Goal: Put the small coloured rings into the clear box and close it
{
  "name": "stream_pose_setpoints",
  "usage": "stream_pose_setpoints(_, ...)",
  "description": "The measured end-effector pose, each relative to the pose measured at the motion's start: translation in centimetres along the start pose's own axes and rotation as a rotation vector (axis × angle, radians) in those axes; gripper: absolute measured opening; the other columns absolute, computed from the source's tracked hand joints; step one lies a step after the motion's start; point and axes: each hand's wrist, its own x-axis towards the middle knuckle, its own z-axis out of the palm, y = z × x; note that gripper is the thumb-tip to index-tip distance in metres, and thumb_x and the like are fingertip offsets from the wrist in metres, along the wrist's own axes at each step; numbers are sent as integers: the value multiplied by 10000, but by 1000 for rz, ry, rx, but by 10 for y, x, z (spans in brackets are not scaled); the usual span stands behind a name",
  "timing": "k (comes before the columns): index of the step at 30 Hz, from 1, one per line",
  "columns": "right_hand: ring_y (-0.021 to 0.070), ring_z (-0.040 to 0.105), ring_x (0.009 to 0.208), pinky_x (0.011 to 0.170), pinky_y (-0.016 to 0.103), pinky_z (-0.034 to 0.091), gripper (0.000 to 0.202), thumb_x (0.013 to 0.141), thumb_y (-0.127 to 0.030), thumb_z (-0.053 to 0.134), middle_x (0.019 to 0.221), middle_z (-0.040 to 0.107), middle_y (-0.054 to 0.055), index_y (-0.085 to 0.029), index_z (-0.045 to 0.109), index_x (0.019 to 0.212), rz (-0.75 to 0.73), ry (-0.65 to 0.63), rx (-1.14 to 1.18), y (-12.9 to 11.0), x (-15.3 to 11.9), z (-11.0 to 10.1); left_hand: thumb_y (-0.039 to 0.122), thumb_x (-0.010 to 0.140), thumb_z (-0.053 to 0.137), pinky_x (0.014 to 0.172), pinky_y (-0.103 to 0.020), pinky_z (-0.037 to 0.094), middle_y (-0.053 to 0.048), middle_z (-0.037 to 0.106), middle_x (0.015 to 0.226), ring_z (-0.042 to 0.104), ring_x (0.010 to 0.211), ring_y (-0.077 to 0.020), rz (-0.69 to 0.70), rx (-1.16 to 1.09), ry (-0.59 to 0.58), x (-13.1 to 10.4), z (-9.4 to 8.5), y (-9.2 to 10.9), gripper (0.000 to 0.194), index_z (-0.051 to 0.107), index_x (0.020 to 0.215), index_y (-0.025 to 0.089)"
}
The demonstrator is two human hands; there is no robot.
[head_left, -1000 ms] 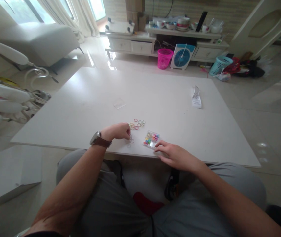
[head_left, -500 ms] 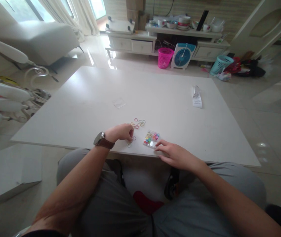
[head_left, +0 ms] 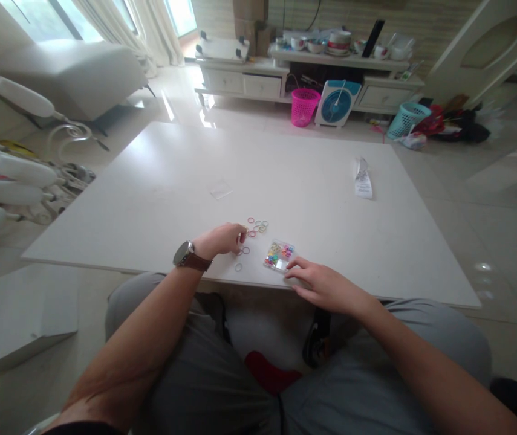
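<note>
Several thin coloured rings [head_left: 262, 228] lie loosely on the white table [head_left: 294, 193]. My left hand [head_left: 230, 238], with a watch on its wrist, rests at the left edge of these rings, its fingers curled down onto them. What its fingertips touch or hold is too small to tell. A pale ring [head_left: 239, 267] lies apart, nearer the table's front edge. To the right sits a small clear box [head_left: 279, 255] with compartments of colourful small pieces. My right hand [head_left: 315, 281] has its fingers spread at the box's lower right corner and holds nothing.
A clear flat piece of plastic [head_left: 221, 189] lies farther back on the table. A crumpled white paper strip [head_left: 363, 179] is at the back right. Beyond the table stand a pink basket [head_left: 304, 109] and a blue fan [head_left: 337, 104].
My left hand has shifted slightly up and away from the pale ring near the front edge, which now shows fully. My right hand and the box have stayed in place.
</note>
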Motion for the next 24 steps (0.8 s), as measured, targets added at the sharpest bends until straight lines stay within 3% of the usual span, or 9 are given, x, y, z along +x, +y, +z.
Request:
stream_pose_setpoints(4,187,636,951,879,315,494,269,952,-279,491,1250,561,79,-230,655,1159,-6,10,19,0,0,0,184,655,643,560,-219,381,-14,693,743,571,633,-121,-24,0,-44,0,-1,0,123,694,767,180)
stream_pose_setpoints(13,187,633,962,877,310,495,272,954,-285,488,1255,557,70,-236,647,1169,0,-1,-5,0,-1,1,192,648,616,583,-232,405,-36,711,731,587,640,-140,-96,34,-90,-3,-2,3,181,740,778,170)
stream_pose_setpoints(24,191,631,976,890,316,494,278,947,-267,493,1259,554,78,-233,644,1178,-10,6,16,2,-1,1,245,683,615,575,-235,388,-34,705,756,574,634,-133,-44,-2,-73,-3,-7,-5,170,716,797,168)
